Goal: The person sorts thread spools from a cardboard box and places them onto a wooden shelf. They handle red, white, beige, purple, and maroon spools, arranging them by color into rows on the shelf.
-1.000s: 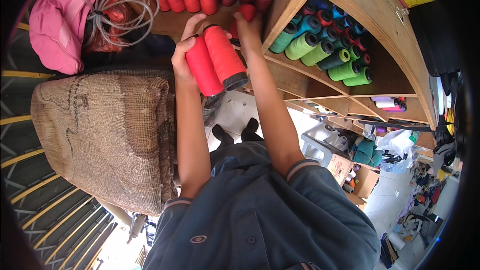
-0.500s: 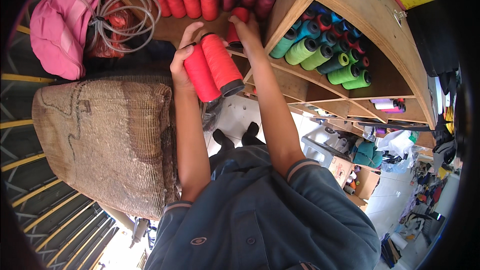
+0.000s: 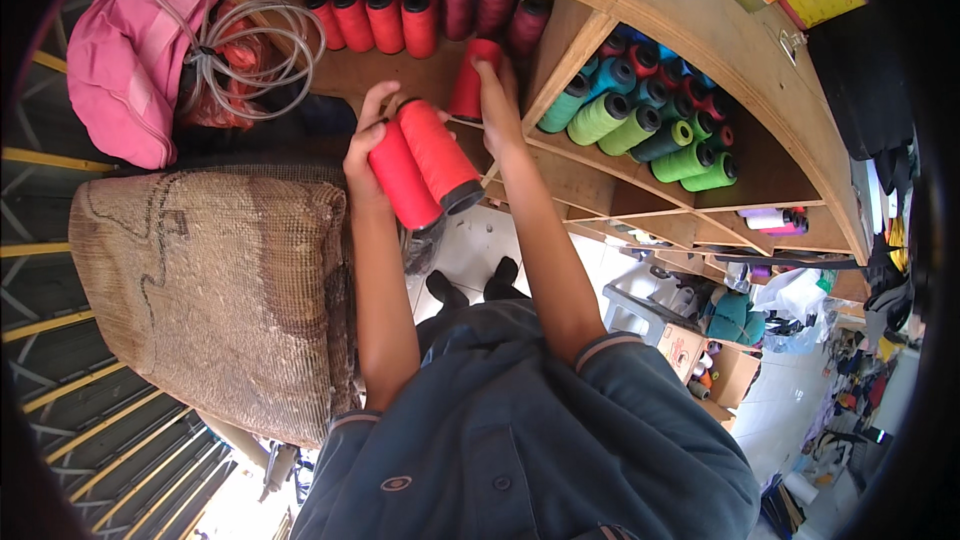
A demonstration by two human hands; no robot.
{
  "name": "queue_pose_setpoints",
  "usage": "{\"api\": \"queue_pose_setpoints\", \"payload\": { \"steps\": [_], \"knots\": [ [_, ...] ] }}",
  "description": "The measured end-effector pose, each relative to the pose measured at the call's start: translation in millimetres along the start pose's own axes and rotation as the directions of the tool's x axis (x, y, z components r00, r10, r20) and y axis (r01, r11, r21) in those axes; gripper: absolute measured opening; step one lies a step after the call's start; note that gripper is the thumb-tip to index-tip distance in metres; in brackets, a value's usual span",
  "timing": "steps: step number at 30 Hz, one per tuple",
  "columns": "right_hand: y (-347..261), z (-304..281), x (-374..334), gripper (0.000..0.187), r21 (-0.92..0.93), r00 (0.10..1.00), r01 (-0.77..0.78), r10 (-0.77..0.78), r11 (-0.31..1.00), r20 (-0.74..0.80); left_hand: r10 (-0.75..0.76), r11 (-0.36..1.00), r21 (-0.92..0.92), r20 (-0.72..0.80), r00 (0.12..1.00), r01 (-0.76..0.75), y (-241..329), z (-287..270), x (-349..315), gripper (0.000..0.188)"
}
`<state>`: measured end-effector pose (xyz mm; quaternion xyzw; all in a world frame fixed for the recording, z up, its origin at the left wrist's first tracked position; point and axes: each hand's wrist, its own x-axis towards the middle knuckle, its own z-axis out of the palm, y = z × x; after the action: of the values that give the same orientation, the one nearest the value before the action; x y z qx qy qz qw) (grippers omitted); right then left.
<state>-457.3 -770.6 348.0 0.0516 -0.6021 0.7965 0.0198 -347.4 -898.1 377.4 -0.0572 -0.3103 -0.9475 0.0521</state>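
My left hand (image 3: 368,145) grips two red thread spools side by side, a deeper red spool (image 3: 404,176) and an orange-red spool (image 3: 438,152), both tilted with a black end toward me. Fingers of my right hand (image 3: 498,105) are wrapped around another red spool (image 3: 470,80), which stands nearly upright at the front of the shelf compartment. Behind it are rows of spools: red ones (image 3: 383,22) toward the left, dark red and purple ones (image 3: 497,8) toward the right. A wooden divider (image 3: 568,40) rises just right of my right hand.
Green and blue spools (image 3: 640,125) lie stacked in the compartment to the right. Left of the shelf are a coil of clear tubing (image 3: 260,55) and a pink bag (image 3: 125,70). A rough brown covered bulk (image 3: 210,290) stands beside my left forearm. An open cardboard box (image 3: 735,375) sits on the floor.
The view has shifted a little, so the shelf sits lower in the picture. My right hand has turned slightly, showing more of its red spool. The left hand keeps both spools.
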Motion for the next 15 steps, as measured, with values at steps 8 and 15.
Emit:
{"api": "queue_pose_setpoints", "payload": {
  "steps": [8, 15],
  "knots": [
    [-4.7, 16.7, 16.0, 0.058, -0.115, 0.929, 0.369, -0.368, 0.922, 0.035, 0.031, 0.993, -0.111, -0.115, 0.993, -0.044, -11.7, -7.0, -35.2, 0.051],
    [6.2, 29.6, 43.0, 0.064, -0.517, 0.832, 0.502, -0.550, 0.693, 0.070, 0.077, 0.990, -0.106, -0.163, 0.984, -0.095, -11.3, -2.7, -37.5, 0.047]
  ]
}}
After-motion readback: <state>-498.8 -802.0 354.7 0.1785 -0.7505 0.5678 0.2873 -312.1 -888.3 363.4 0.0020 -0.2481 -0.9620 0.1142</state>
